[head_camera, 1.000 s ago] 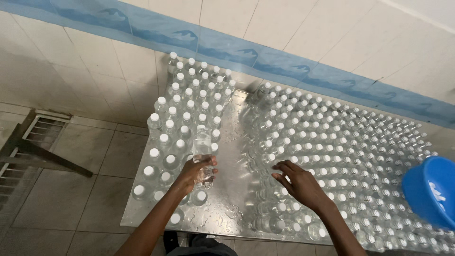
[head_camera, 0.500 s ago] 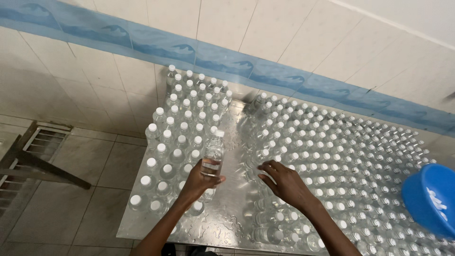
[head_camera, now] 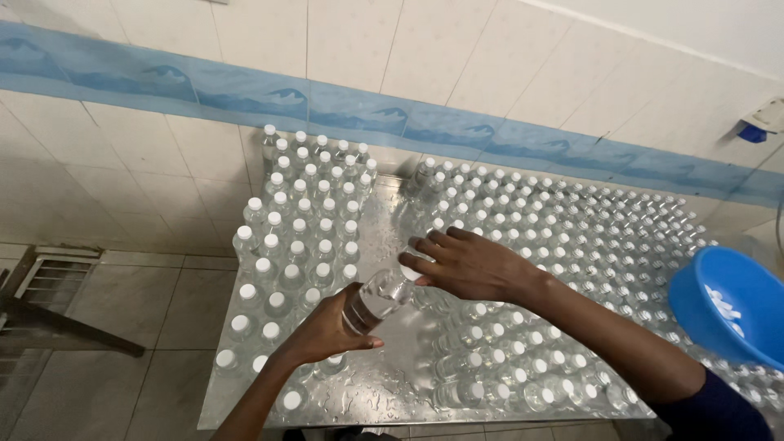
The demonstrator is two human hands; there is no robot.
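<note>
Tiled wall (head_camera: 506, 57): pale square tiles with a blue patterned band running across behind the work surface. Metal table (head_camera: 384, 384): wet, reflective steel top, beaded with water along the near edge and down a bare strip through its middle. Large block of capped bottles (head_camera: 572, 237): clear plastic, white caps, standing upright in close rows over the table's right part. Smaller block of capped bottles (head_camera: 302, 220): same kind, upright, on the left part, set apart from the large block by the bare strip. Blue bowl (head_camera: 723, 306): round plastic, at the right edge of the view, with small white pieces inside. Metal frame (head_camera: 49, 318): dark, slatted, on the floor tiles to the left of the table. Left hand (head_camera: 327, 331): closed around the lower body of a clear bottle (head_camera: 376, 298), which is tilted, neck pointing up and to the right, raised over the bare strip. Right hand (head_camera: 469, 265): fingers curled over the bottle's mouth, thumb and fingertips pinching a white cap (head_camera: 408, 270) at the neck, just above and to the right of the left hand's hold.
</note>
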